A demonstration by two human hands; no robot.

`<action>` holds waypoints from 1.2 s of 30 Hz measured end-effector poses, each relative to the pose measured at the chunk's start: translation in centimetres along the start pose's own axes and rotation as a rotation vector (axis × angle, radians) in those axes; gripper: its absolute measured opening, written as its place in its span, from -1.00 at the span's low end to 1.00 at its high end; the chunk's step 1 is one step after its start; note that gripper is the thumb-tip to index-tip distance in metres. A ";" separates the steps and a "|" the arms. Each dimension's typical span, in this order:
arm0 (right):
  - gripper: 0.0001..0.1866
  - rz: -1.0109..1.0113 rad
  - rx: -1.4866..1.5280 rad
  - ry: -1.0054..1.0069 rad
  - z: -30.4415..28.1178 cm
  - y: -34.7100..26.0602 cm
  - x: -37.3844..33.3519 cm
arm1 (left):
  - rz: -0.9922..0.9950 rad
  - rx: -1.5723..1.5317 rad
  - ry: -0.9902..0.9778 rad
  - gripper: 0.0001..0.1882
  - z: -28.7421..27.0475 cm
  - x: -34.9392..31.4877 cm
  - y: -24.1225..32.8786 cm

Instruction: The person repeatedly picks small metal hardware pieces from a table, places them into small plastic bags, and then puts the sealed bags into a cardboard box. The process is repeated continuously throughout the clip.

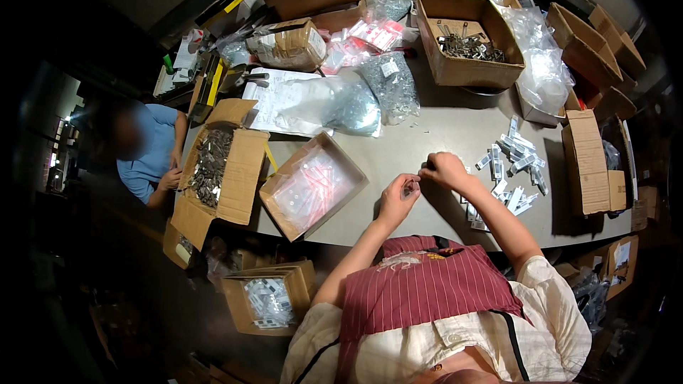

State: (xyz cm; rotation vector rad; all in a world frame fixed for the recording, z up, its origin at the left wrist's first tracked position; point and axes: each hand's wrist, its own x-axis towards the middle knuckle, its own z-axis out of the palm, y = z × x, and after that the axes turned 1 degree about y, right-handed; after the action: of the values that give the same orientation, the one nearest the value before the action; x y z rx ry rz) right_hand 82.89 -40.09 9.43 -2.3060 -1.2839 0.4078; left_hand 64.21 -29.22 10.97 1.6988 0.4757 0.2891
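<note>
My left hand (pixel 398 199) holds a small clear plastic bag (pixel 410 188) above the grey table (pixel 441 135), fingers pinched on it. My right hand (pixel 442 169) is just to its right, fingers closed at the bag's top edge on something small that I cannot make out. A pile of small white and grey packets (pixel 514 163) lies on the table to the right of my right hand. A shallow cardboard box (pixel 313 185) with clear red-marked bags sits left of my left hand.
A person in a blue shirt (pixel 149 153) sits at the left beside an open box of metal parts (pixel 210 167). Bags of metal parts (pixel 388 85), a box of metal pieces (pixel 466 39) and more cartons crowd the far side. A box (pixel 267 302) stands on the floor.
</note>
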 end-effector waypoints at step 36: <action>0.12 0.121 -0.008 -0.151 -4.8 1.8 -9.6 | -0.019 -0.064 0.004 -0.66 -0.1 -2.4 -0.6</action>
State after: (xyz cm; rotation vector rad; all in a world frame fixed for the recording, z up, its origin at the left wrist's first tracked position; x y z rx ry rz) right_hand 81.48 -50.35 12.84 -2.4067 -1.2197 0.6289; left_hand 61.92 -30.18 10.58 1.6311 0.4803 0.2914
